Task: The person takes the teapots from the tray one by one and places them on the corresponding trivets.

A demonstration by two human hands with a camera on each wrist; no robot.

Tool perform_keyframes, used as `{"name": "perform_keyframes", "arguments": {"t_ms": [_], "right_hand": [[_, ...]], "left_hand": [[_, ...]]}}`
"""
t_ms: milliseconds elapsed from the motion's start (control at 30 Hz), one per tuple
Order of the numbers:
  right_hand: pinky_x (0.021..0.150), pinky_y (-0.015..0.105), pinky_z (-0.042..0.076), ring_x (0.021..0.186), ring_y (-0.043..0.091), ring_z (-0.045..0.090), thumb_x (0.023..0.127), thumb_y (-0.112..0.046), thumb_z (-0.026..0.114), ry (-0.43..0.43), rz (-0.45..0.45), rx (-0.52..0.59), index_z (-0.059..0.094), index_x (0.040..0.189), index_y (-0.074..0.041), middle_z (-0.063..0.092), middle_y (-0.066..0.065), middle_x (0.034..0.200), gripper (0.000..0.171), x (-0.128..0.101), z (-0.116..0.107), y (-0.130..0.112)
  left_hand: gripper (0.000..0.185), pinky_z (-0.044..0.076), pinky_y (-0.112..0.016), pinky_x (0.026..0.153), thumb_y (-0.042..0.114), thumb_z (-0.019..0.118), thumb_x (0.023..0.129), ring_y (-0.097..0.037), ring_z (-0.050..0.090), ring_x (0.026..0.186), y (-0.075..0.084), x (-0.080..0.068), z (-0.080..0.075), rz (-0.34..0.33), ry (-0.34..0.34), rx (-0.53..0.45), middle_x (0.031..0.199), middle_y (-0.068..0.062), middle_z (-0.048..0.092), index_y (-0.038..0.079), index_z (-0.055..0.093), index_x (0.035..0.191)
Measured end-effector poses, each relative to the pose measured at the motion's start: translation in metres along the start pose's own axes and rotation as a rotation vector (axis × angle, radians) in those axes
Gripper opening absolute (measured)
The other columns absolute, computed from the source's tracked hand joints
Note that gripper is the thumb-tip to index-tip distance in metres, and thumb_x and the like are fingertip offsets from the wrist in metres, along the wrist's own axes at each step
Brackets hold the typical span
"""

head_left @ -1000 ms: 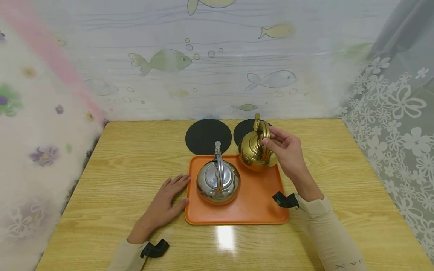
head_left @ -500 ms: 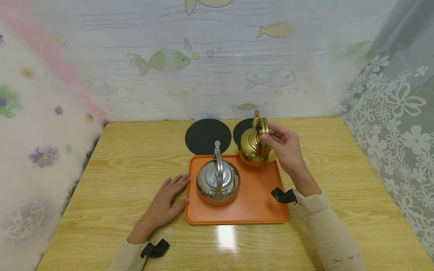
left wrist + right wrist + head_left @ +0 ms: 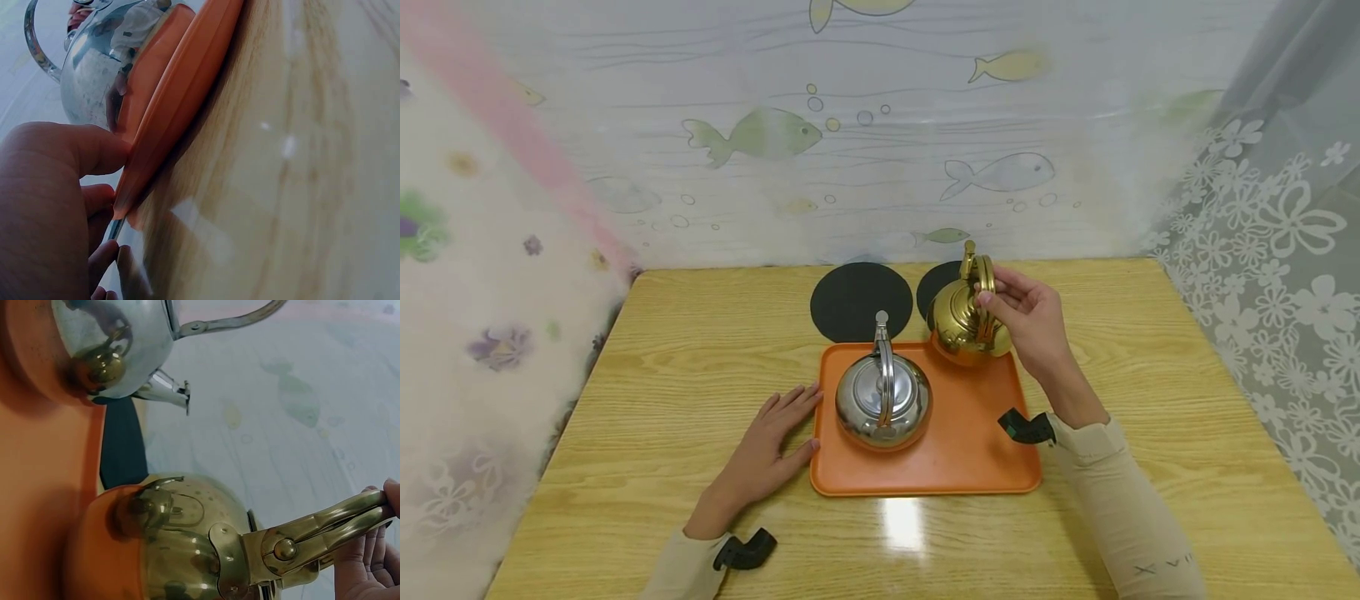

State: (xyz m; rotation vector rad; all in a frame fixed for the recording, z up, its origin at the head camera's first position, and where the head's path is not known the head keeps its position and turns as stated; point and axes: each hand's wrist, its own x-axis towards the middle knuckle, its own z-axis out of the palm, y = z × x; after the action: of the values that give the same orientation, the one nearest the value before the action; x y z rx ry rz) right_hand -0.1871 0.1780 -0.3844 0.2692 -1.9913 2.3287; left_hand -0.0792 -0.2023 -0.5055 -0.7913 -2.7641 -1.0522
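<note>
A gold kettle (image 3: 957, 332) overlaps the back right corner of an orange tray (image 3: 977, 458) in the head view, its spout towards the back. My right hand (image 3: 1036, 329) grips the kettle's arched handle, thumb on the near side and fingers behind. The right wrist view shows that handle (image 3: 312, 531) upright over the body, partly cut off at the frame edge. On the tray's left half stands a silver kettle (image 3: 883, 400), handle raised. My left hand (image 3: 760, 458) lies on the table with fairly straight fingers, its fingertips and thumb touching the tray's left edge.
Behind the tray lies a black round mat (image 3: 861, 302). A second black mat (image 3: 936, 287) shows to its right, partly hidden by the gold kettle. The wooden table (image 3: 700, 317) meets a fish-patterned curtain (image 3: 880, 167) at the back.
My right hand and the gold kettle have shifted slightly towards the back of the table. The left hand, tray and silver kettle stay where they were.
</note>
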Motion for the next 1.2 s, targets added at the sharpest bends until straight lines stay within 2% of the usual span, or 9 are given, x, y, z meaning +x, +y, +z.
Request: {"name": "perform_keyframes", "arguments": {"t_ms": [600,933,1200], "right_hand": [[0.084,0.019,0.058,0.091,0.008,0.071,0.095,0.009,0.064,0.022,-0.030,0.009,0.051,0.135,0.019,0.068,0.002,0.100,0.044,0.008,0.001,0.002],[0.084,0.018,0.058,0.093,0.008,0.070,0.095,0.008,0.064,0.019,-0.055,-0.029,0.052,0.136,0.018,0.068,0.001,0.101,0.044,0.013,0.003,0.001],[0.084,0.018,0.058,0.094,0.009,0.070,0.095,0.008,0.064,0.033,-0.051,-0.004,0.052,0.136,0.019,0.068,0.002,0.102,0.045,0.019,0.004,0.003]], "left_hand": [[0.064,0.021,-0.062,0.120,0.026,0.069,0.096,-0.036,0.039,0.147,-0.001,-0.001,0.001,-0.001,-0.004,0.007,0.158,-0.008,0.046,0.011,0.047,0.154],[0.063,0.021,-0.063,0.120,0.026,0.069,0.096,-0.036,0.039,0.147,-0.001,-0.001,0.001,0.003,-0.002,0.002,0.158,-0.008,0.046,0.011,0.048,0.153],[0.064,0.021,-0.061,0.120,0.026,0.069,0.096,-0.035,0.039,0.147,-0.002,-0.001,0.001,-0.002,-0.003,0.013,0.157,-0.008,0.047,0.011,0.047,0.154]]}}
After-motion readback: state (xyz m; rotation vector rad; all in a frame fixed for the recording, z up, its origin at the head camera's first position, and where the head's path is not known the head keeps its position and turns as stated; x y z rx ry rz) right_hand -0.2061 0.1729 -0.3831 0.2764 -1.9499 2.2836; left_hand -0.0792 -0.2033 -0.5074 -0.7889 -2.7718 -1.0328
